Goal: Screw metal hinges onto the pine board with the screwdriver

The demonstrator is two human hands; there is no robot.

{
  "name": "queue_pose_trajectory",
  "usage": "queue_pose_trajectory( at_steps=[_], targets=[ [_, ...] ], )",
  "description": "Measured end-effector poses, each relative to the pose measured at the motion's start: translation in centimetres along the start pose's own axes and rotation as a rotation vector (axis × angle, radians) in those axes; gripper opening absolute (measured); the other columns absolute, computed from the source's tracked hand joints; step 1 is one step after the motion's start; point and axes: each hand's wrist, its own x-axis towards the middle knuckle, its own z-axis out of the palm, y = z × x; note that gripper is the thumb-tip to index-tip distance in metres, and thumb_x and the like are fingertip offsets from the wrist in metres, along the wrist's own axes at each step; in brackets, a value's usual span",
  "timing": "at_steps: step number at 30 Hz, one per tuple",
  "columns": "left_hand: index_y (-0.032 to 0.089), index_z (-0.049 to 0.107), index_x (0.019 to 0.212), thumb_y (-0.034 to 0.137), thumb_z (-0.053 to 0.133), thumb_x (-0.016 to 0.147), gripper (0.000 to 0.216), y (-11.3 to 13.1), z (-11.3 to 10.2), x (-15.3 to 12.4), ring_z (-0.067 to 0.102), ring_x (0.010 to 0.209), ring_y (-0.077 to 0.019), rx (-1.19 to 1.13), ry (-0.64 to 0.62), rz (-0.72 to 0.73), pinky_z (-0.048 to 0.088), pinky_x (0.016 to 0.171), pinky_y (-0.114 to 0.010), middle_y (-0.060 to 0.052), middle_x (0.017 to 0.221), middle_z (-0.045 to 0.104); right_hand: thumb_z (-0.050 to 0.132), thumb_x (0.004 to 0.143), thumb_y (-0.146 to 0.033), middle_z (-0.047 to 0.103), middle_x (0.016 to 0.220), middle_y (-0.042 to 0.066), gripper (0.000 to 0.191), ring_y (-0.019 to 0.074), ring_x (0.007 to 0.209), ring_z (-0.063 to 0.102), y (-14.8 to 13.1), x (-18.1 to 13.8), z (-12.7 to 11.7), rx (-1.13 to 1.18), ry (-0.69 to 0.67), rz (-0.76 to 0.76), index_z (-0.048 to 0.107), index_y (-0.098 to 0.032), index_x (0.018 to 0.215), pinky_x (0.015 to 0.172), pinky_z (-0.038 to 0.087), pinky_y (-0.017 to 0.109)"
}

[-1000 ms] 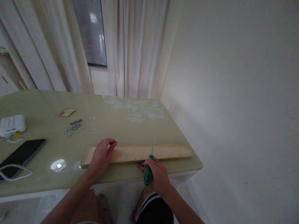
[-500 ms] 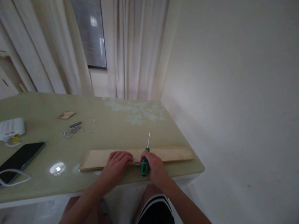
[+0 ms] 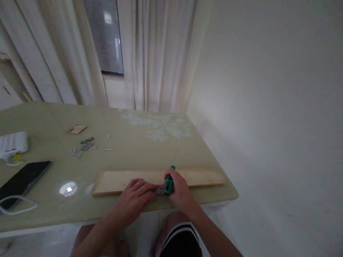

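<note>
A green-handled screwdriver (image 3: 169,186) is in the closed fingers of my right hand (image 3: 181,192), its thin shaft pointing away from me over the wooden board (image 3: 111,182). My left hand (image 3: 136,195) is at the board's near edge, fingers closed on a small metal bracket (image 3: 159,190) with holes. Thumb and fingertips of my right hand come up to the bracket's other end. How the bracket sits against the board is partly hidden by my fingers. The board lies lengthwise along the front of the table.
Several metal brackets (image 3: 87,145) and loose screws (image 3: 76,153) lie on the table (image 3: 130,141), with a small wooden piece (image 3: 76,129) behind. To the left are a phone (image 3: 19,183), a white box-shaped device (image 3: 12,145) and a white cable (image 3: 21,198). A wall (image 3: 260,129) borders the right.
Both hands have shifted slightly, bringing more of the metal bracket into sight between them. The screwdriver has tilted a little to the right. The board stays in place.
</note>
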Motion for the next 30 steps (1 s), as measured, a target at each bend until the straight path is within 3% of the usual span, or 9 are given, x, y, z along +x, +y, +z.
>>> queue_pose_trajectory(
  at_steps=[8, 18, 30],
  targets=[
    [0.025, 0.069, 0.109, 0.009, 0.062, 0.097, 0.021, 0.1, 0.0, 0.0, 0.062, 0.112, -0.023, 0.018, 0.005, -0.01, 0.042, 0.104, -0.041, -0.003, 0.126, 0.074, 0.078, 0.082, -0.011, 0.068, 0.095, 0.001, 0.027, 0.0202, 0.09, 0.063, 0.3, -0.3, -1.0, 0.011, -0.086, -0.072, 0.062, -0.025, 0.1, 0.08, 0.048, 0.03],
    [0.024, 0.068, 0.112, 0.009, 0.053, 0.1, 0.025, 0.0, -0.4, 0.0, 0.065, 0.11, -0.0229, -0.001, 0.05, 0.02, 0.046, 0.104, -0.043, -0.005, 0.125, 0.076, 0.067, 0.095, -0.015, 0.072, 0.095, 0.004, 0.013, 0.0229, 0.09, 0.061, 1.9, -2.0, -0.1, -0.168, -0.024, -0.288, 0.062, -0.025, 0.101, 0.084, 0.05, 0.035],
    [0.024, 0.07, 0.116, 0.014, 0.053, 0.101, 0.025, 0.1, -0.7, 0.1, 0.067, 0.11, -0.0224, -0.016, 0.066, -0.019, 0.053, 0.101, -0.04, -0.008, 0.119, 0.076, 0.068, 0.095, -0.019, 0.071, 0.092, 0.004, 0.01, 0.0239, 0.089, 0.062, 2.0, -2.2, 0.1, -0.149, 0.025, -0.26, 0.063, -0.026, 0.1, 0.08, 0.051, 0.035]
  ],
)
